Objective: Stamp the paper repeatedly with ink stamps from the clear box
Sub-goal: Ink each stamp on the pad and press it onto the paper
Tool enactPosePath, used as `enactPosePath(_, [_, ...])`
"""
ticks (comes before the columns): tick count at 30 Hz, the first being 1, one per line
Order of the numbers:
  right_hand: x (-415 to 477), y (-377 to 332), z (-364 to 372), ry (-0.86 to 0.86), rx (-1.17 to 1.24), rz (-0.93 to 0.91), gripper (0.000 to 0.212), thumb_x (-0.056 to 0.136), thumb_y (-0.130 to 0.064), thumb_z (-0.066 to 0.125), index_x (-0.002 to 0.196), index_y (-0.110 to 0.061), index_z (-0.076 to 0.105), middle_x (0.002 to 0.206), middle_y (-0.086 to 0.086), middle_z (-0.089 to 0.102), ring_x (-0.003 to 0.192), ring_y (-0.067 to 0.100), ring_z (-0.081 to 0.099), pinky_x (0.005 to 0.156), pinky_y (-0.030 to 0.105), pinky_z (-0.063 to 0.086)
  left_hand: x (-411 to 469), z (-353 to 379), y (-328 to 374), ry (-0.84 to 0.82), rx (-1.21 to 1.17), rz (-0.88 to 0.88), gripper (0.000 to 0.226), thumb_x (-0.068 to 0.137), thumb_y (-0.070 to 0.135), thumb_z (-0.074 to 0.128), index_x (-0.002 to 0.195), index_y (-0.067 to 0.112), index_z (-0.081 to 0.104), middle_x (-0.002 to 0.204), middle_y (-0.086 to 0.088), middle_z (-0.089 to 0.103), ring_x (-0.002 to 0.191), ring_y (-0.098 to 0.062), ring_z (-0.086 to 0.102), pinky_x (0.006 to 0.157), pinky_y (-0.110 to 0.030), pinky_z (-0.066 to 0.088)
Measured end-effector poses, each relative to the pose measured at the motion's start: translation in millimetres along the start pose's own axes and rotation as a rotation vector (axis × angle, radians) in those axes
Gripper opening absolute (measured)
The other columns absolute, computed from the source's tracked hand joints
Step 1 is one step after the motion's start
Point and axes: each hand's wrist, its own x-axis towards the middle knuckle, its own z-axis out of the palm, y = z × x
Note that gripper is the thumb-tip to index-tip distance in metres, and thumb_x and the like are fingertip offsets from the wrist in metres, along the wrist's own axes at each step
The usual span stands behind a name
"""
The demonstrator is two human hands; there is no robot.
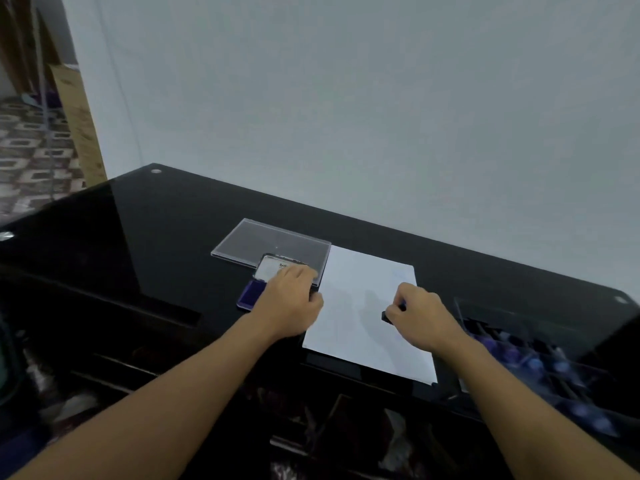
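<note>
R grip (419, 318) over right half of paper (356, 306), clenched round small black stamp (385, 317). Stamp's lower end at or on the sheet; contact not clear, blurred. Thumb and fingertips bunched on the stamp's top, back of hand twd camera.

L grip (291, 303) on ink pad (247, 296), just left of the paper's left edge. Grasping the pad at its right side, fingers laid over the raised lid, thumb next to the paper. Blue ink face showing at bottom-left of the hand.

Paper flat on black glossy surface (156, 220), slightly skewed, near corner close to front edge. Faint bluish marks on the sheet, too pale to read.

Clear lid (263, 239) flat behind the ink pad, touching or just beside the paper's far-left corner.

Clear box (485, 310) right of the paper, near R forearm. Divided into compartments, w/ dark stamps and blue-topped ones inside; blurred, no count possible.
</note>
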Motion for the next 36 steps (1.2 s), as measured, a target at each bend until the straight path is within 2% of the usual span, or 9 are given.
enactPosePath(5, [-2.6,21.9,-8.0,0.026,0.011,0.04,0.017,0.098,-0.023,0.051,0.084,-0.012,0.051,0.078,-0.008,0.058,0.064,0.017,0.052,0.055,0.03,0.041,2.9,23.8,20.6,-0.059,0.031,0.063,0.045,0.097,0.028,0.044,0.14,0.013,0.045,0.145,-0.002,0.044,0.136,-0.022,0.033,0.114,-0.041,0.028])
enactPosePath(10, [-0.9,34.1,-6.0,0.003,-0.005,0.068,0.017,0.096,-0.026,0.052,0.085,-0.013,0.053,0.085,0.002,0.062,0.072,0.02,0.056,0.058,0.032,0.042,1.4,45.5,28.8,-0.088,0.066,0.125,0.047,0.097,0.029,0.043,0.142,0.013,0.043,0.147,-0.001,0.042,0.137,-0.019,0.031,0.115,-0.04,0.027])
enactPosePath(16, [2.2,45.8,0.6,-0.03,-0.031,0.101,0.017,0.095,-0.026,0.053,0.084,-0.014,0.052,0.089,0.004,0.063,0.065,0.019,0.052,0.055,0.029,0.04,-2.0,64.8,26.9,-0.055,0.135,0.176,0.044,0.096,0.029,0.042,0.137,0.013,0.047,0.141,0.0,0.045,0.132,-0.019,0.035,0.111,-0.042,0.029])
enactPosePath(23, [4.3,49.4,8.9,-0.087,-0.061,0.097,0.017,0.091,-0.029,0.058,0.083,-0.015,0.051,0.098,0.004,0.065,0.066,0.019,0.054,0.053,0.029,0.039,-8.4,75.2,21.8,-0.071,0.159,0.157,0.047,0.099,0.031,0.037,0.143,0.016,0.041,0.156,-0.002,0.031,0.146,-0.02,0.019,0.121,-0.048,0.013])
enactPosePath(28, [3.6,46.6,9.9,-0.106,-0.088,0.073,0.016,0.091,-0.026,0.059,0.084,-0.013,0.052,0.086,0.006,0.064,0.063,0.018,0.048,0.055,0.03,0.04,-9.2,76.7,19.3,-0.07,0.165,0.164,0.047,0.1,0.033,0.035,0.144,0.016,0.04,0.158,-0.002,0.029,0.147,-0.019,0.016,0.122,-0.046,0.011])
enactPosePath(36, [4.2,43.2,14.9,-0.119,-0.135,0.062,0.014,0.091,-0.026,0.056,0.085,-0.013,0.05,0.085,0.005,0.061,0.066,0.021,0.05,0.057,0.033,0.04,-9.9,76.4,19.3,-0.078,0.178,0.159,0.048,0.1,0.035,0.033,0.144,0.017,0.04,0.159,-0.002,0.027,0.148,-0.02,0.015,0.123,-0.046,0.01])
